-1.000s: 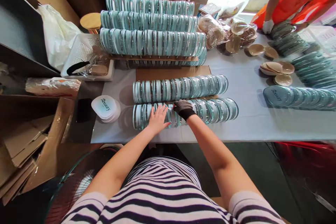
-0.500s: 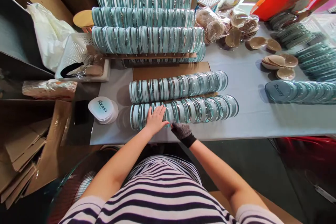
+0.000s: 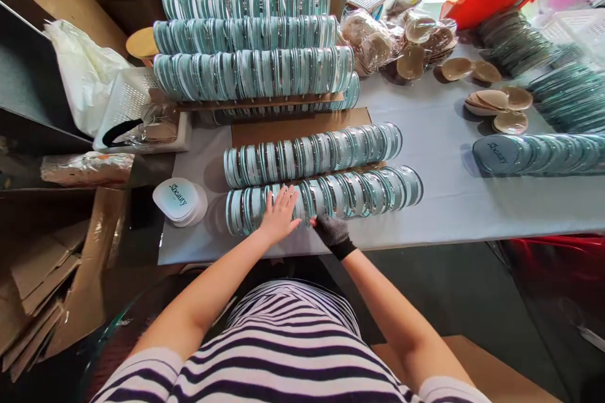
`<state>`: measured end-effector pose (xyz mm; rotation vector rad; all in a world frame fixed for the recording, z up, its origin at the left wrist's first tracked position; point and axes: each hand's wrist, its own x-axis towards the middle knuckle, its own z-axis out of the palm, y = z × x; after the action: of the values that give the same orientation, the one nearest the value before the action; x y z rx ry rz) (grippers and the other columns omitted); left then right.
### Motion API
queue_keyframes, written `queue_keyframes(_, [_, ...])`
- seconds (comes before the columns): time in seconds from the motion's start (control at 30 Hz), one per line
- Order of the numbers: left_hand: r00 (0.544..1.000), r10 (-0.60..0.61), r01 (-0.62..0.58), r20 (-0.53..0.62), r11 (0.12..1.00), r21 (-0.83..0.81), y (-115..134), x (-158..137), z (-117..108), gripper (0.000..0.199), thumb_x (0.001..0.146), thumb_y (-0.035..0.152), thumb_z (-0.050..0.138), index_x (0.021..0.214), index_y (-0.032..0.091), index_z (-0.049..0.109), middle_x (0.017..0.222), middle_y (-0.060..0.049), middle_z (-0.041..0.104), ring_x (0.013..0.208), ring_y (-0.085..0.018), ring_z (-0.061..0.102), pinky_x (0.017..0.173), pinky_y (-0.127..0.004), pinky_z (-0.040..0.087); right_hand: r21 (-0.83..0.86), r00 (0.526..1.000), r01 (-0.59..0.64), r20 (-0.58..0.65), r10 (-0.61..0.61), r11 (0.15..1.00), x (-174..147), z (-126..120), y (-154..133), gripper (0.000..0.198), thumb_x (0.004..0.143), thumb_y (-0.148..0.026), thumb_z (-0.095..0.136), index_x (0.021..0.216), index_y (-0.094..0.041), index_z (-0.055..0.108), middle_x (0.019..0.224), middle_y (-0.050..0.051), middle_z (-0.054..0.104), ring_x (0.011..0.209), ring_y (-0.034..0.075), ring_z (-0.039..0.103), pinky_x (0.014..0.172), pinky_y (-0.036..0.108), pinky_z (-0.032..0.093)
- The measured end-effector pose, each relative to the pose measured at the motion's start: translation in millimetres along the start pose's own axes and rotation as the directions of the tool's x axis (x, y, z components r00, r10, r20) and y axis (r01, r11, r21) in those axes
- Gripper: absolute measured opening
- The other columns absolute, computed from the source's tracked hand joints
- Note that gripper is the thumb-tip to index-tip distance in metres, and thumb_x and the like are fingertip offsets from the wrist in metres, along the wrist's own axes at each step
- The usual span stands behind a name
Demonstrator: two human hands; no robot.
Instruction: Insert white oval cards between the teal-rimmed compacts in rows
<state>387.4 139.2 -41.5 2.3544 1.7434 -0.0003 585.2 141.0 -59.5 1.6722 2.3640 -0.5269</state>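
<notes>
The left hand (image 3: 280, 219) is spread wide, palm down on the front row (image 3: 368, 194), toward its left end. The right hand (image 3: 332, 231), gloved with bare fingertips, is narrow, its fingers drawn together at the near edge of that row, just beside the left thumb; whether it pinches anything, I cannot tell.

A second ago the right hand was on top of the row; now it is at the near side, while the left stays in place. That suggests attention has shifted to the row's lower edge, with the left hand steadying it.

The front row lies along the table (image 3: 439, 223), close to its near edge: clear, teal-tinted rounded pieces standing on edge, packed face to face, with white bands between. The line is slightly uneven and leans more openly toward the right end.

Just behind it runs a second row (image 3: 312, 154), beside a cardboard sheet (image 3: 302, 129). To the left sits a stack of printed cards (image 3: 176, 200).
</notes>
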Motion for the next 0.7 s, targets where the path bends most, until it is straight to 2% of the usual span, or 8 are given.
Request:
queue_keyframes(0.07, [0.999,0.049,-0.049,-0.003,0.999,-0.003,10.5,8.9,2.2,0.082,0.087,0.053,0.052,0.154,0.016,0.021,0.160,-0.010,0.020,0.149,-0.029,0.011,0.119,-0.057,0.008,-0.061,0.997,-0.027,-0.076,0.022,0.998,25.4,-40.3,5.8,0.046,0.100,-0.040,0.028,0.129,-0.021,0.059,0.118,0.014,0.065,0.105,0.024,0.062,0.086,0.032,0.046])
queue_keyframes(0.17, [0.998,0.060,-0.059,0.021,0.998,-0.013,21.2,21.9,7.8,0.080,0.087,0.053,0.051,0.153,0.017,0.023,0.158,-0.010,0.027,0.147,-0.029,0.018,0.118,-0.057,0.011,-0.193,0.997,0.038,0.068,-0.025,0.980,76.7,-87.6,-0.1,0.036,0.096,-0.028,0.041,0.116,-0.014,0.067,0.116,0.020,0.066,0.105,0.028,0.063,0.084,0.036,0.048])
queue_keyframes(0.27, [0.998,0.060,-0.060,0.022,0.998,-0.007,23.4,27.7,12.7,0.079,0.087,0.054,0.051,0.153,0.017,0.025,0.156,-0.010,0.031,0.145,-0.029,0.025,0.118,-0.057,0.013,-0.209,0.979,0.126,0.182,-0.088,0.970,115.0,-108.1,-13.8,0.028,0.091,-0.017,0.046,0.103,-0.008,0.071,0.105,0.022,0.069,0.099,0.029,0.066,0.082,0.037,0.049])
queue_keyframes(0.33, [0.999,0.050,-0.050,0.017,0.999,0.000,22.7,28.0,13.6,0.082,0.086,0.055,0.052,0.153,0.017,0.024,0.156,-0.011,0.032,0.144,-0.030,0.026,0.118,-0.057,0.014,-0.205,0.967,0.182,0.212,-0.138,0.962,122.7,-111.2,-17.4,0.026,0.089,-0.017,0.050,0.105,-0.008,0.070,0.104,0.021,0.069,0.101,0.029,0.065,0.084,0.038,0.049])
queue_keyframes(0.4, [0.999,0.032,-0.032,0.022,0.999,0.000,21.9,27.4,12.6,0.082,0.085,0.055,0.053,0.153,0.019,0.024,0.155,-0.011,0.034,0.143,-0.031,0.028,0.118,-0.057,0.015,-0.182,0.964,0.215,0.198,-0.178,0.960,114.7,-108.7,-13.0,0.027,0.088,-0.022,0.053,0.107,-0.012,0.069,0.105,0.018,0.070,0.102,0.028,0.065,0.084,0.036,0.048])
queue_keyframes(0.5, [0.999,0.034,-0.033,0.027,0.999,-0.022,21.3,27.2,9.7,0.081,0.085,0.054,0.054,0.153,0.021,0.025,0.154,-0.010,0.035,0.142,-0.030,0.030,0.117,-0.057,0.016,-0.140,0.979,0.181,0.116,-0.165,0.974,79.2,-91.2,2.1,0.029,0.090,-0.028,0.049,0.110,-0.018,0.067,0.103,0.014,0.071,0.098,0.025,0.066,0.080,0.031,0.048])
queue_keyframes(0.6, [0.999,0.047,-0.046,0.014,0.998,-0.052,20.9,27.6,8.4,0.078,0.086,0.053,0.053,0.152,0.022,0.026,0.154,-0.009,0.036,0.142,-0.029,0.031,0.118,-0.056,0.015,-0.072,0.997,0.077,0.027,-0.075,0.994,32.3,-51.6,13.9,0.033,0.094,-0.032,0.040,0.108,-0.019,0.067,0.098,0.011,0.072,0.092,0.023,0.068,0.073,0.029,0.046])
queue_keyframes(0.7, [0.999,0.043,-0.042,0.005,0.997,-0.063,20.9,28.1,9.3,0.077,0.087,0.053,0.052,0.152,0.022,0.026,0.154,-0.009,0.036,0.142,-0.028,0.031,0.118,-0.056,0.012,0.028,1.000,0.008,0.018,-0.008,1.000,-3.0,1.6,16.3,0.038,0.097,-0.032,0.034,0.104,-0.019,0.069,0.099,0.012,0.072,0.092,0.024,0.068,0.076,0.029,0.046])
